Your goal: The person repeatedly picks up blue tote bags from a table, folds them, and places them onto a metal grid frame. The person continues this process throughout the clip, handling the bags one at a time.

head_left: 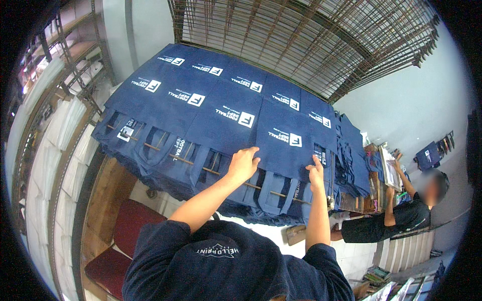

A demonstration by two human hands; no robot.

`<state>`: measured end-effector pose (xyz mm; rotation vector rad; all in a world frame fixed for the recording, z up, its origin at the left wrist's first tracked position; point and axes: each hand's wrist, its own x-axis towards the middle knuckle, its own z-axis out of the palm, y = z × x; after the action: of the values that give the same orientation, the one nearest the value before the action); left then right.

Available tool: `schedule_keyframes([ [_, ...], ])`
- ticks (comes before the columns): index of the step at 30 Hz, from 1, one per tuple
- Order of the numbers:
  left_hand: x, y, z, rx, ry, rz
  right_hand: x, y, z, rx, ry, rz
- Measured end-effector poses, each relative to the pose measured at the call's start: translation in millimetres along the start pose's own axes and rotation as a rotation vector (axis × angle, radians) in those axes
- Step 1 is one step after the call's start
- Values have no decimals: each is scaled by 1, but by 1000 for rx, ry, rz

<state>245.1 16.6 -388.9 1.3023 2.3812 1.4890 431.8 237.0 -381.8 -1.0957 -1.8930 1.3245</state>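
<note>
Rows of navy fabric tote bags with white print lie flat on a wide rack in front of me. My left hand (244, 164) is at the near left corner of one navy tote bag (278, 153), its thumb and fingers closing on the edge. My right hand (316, 173) is at the same bag's near right corner, fingers pointing away from me and the thumb bent in against the cloth. The bag lies nearly flat between both hands. Below it, strap loops (268, 188) of lower bags hang among thin rods.
Stacked metal wire racks (301, 40) lean beyond the bags. A shelf with white stacks (65, 130) stands at left, near a dark red chair (133, 226). At right, a person in dark clothes (396, 218) holds a framed panel (391, 170) by a workbench. More navy bags (351, 155) hang between.
</note>
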Motion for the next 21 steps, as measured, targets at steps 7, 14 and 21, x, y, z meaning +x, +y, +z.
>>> schedule_keyframes([
  [7, 1, -5, -6, 73, -57, -49, -2, 8, 3, -23, -14, 44],
  [14, -1, -5, -12, 135, -90, -90, -5, 4, 7, -12, -25, 55],
  [21, -1, -4, -14, 178, -94, -86, 1, 16, 7, -84, 11, 58],
])
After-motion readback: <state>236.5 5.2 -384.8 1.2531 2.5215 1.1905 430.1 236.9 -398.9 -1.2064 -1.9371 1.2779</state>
